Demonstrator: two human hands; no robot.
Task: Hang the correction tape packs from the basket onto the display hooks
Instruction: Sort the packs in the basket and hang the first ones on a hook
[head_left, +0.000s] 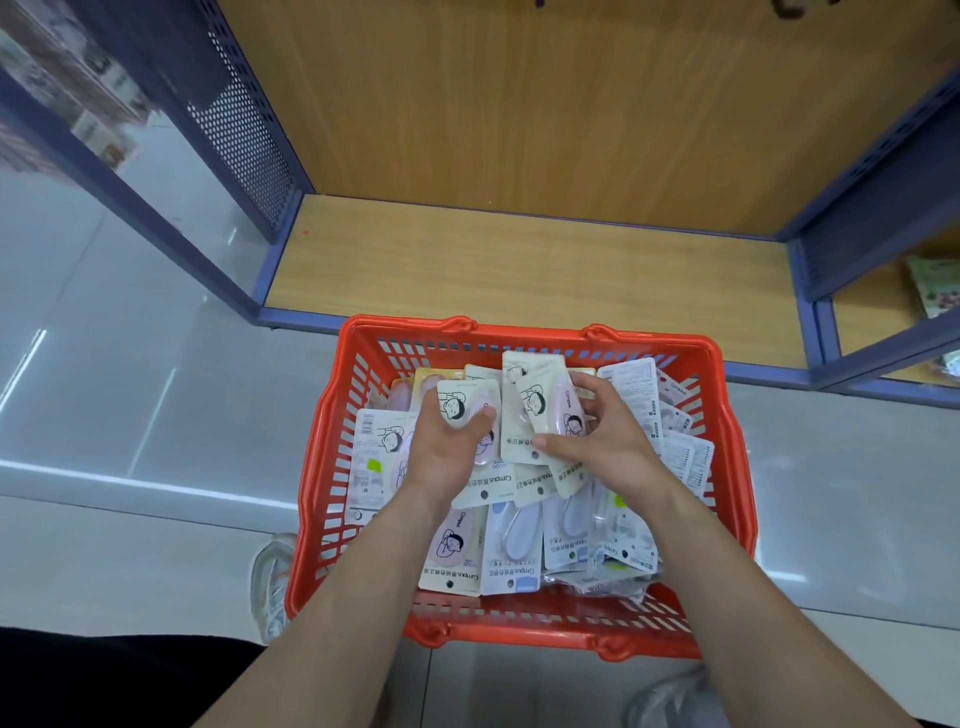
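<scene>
A red plastic basket (727, 467) sits on the floor in front of the shelf, filled with several correction tape packs (511, 564), cream and pale blue cards with cartoon faces. My left hand (447, 452) grips one cream pack (462, 402) with the thumb across its front. My right hand (602, 441) holds a small stack of cream packs (530, 410), fingers curled round their right edge and thumb underneath. Both hands are inside the basket above the pile. No display hooks are plainly visible in this view.
A wooden bottom shelf (519, 275) with a blue metal frame (524, 322) lies just beyond the basket. A perforated blue side panel (244, 130) rises on the left. Snack bags (935, 286) lie in the bay to the right. My shoes (270, 582) stand beside the basket.
</scene>
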